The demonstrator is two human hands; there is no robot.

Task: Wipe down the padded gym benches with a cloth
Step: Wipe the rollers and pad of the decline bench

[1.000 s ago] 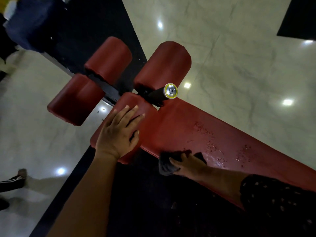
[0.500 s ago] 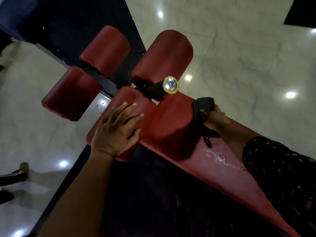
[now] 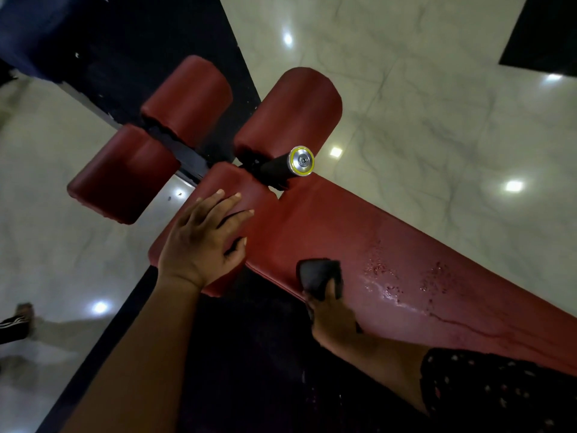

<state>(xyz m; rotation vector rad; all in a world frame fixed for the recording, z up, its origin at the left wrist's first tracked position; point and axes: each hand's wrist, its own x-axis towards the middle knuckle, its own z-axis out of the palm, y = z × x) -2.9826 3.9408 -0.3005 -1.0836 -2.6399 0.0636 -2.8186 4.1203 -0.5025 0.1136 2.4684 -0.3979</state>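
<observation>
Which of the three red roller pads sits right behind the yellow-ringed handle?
The right roller: the handle sticks out at its base. The other two rollers lie further left.

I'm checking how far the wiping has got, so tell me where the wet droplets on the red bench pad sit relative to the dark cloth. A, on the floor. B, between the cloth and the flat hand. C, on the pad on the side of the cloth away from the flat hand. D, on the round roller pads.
C: the droplets glisten on the bench pad beyond the cloth, opposite the flat left hand.

Wet red bench (image 3: 359, 232), dark cloth (image 3: 317, 275) at near edge
</observation>
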